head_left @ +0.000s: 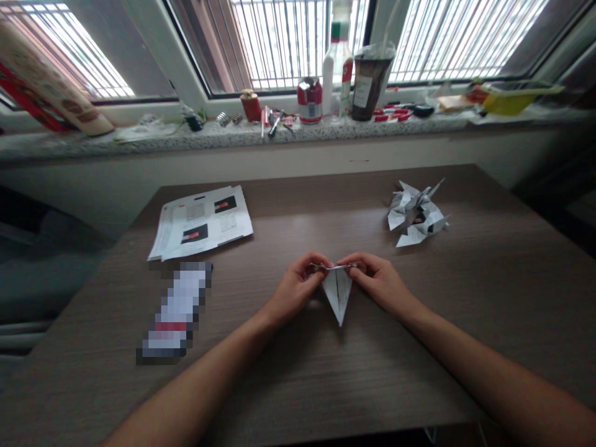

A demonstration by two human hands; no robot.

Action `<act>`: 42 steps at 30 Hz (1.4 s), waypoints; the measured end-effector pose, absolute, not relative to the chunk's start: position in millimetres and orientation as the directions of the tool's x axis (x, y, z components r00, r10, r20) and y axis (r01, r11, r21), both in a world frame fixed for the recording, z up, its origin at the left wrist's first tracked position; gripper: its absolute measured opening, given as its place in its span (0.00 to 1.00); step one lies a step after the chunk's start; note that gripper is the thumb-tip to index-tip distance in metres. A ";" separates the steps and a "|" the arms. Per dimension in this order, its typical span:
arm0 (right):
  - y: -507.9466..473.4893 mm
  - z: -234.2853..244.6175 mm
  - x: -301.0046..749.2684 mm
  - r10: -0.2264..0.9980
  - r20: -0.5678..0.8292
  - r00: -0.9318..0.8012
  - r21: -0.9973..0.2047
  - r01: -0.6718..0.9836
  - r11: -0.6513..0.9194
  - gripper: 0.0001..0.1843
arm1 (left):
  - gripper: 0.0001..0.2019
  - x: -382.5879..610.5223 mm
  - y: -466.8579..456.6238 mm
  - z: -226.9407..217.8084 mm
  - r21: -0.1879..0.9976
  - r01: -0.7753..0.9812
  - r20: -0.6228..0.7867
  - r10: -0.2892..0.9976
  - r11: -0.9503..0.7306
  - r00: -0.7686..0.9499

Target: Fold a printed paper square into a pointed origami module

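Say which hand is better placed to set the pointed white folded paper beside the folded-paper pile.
Probably the right hand: the white pile of spiky folded printed paper lies ahead and to its right, farther from the left hand. Both hands pinch the pointed white folded paper.

Daylight pours in from the windows (298, 43), washed out to white; the tabletop (298, 385) is dimmer — a pale sheen at its far middle, darker toward the near edge; wide-angle stretch slants the gloomy margins; detail on the folded paper (344, 288) blurs; coarse pixels mask a flat object (174, 310).
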State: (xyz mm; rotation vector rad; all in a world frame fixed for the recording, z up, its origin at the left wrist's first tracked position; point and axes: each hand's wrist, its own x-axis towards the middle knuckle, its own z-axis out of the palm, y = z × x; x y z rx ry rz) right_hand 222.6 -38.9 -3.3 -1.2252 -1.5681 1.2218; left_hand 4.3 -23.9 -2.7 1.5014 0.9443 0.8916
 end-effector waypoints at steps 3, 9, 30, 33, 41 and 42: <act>-39.5 -0.3 223.4 0.971 0.031 -0.238 -0.971 0.224 0.086 0.13 | 0.04 4.0 -24.2 -2.3 0.987 0.124 0.048 0.925 -0.101 0.376; -40.1 3.5 223.5 0.973 0.038 -0.229 -0.966 0.241 0.094 0.15 | 0.06 4.6 -24.6 1.1 0.986 0.134 0.043 0.925 -0.101 0.377; -40.4 0.9 222.4 0.953 -0.146 -0.267 -0.989 0.010 -0.148 0.17 | 0.12 0.6 -25.8 0.5 0.988 0.100 0.080 0.951 -0.115 0.299; -41.2 1.6 223.1 0.954 -0.135 -0.267 -0.990 -0.002 -0.141 0.18 | 0.11 0.4 -26.6 3.0 0.986 0.104 0.096 0.947 -0.134 0.308; -44.4 -0.2 222.3 0.957 -0.088 -0.275 -0.995 0.075 -0.069 0.17 | 0.11 0.3 -28.3 12.3 0.964 0.233 0.028 0.917 -0.130 0.399; -44.3 -1.4 222.2 0.957 -0.088 -0.276 -0.994 0.080 -0.068 0.17 | 0.12 0.6 -28.4 13.0 0.962 0.239 0.027 0.914 -0.134 0.404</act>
